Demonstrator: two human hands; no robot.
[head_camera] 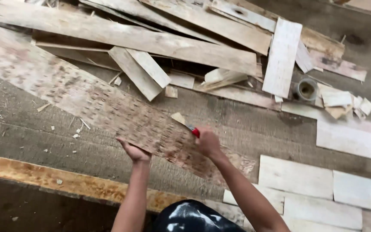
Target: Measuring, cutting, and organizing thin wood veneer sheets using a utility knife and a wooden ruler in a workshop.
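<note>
The left hand (135, 151) grips the near edge of a long, mottled board (78, 96), fingers curled under it and thumb on top; the board runs slantwise from the far left down toward the person, raised a little above the floor (31, 133). The right hand (207, 142) is clenched round a red-handled tool (193, 130), whose pale blade lies against the board's top face near its right edge. Beyond the board lies a loose pile of planks (185, 47) and offcuts, with a small round tin (307, 90) among them. Flat pale boards (297, 176) lie to the right, just beside the right forearm. A rusty beam (52, 180) runs under the left arm
</note>
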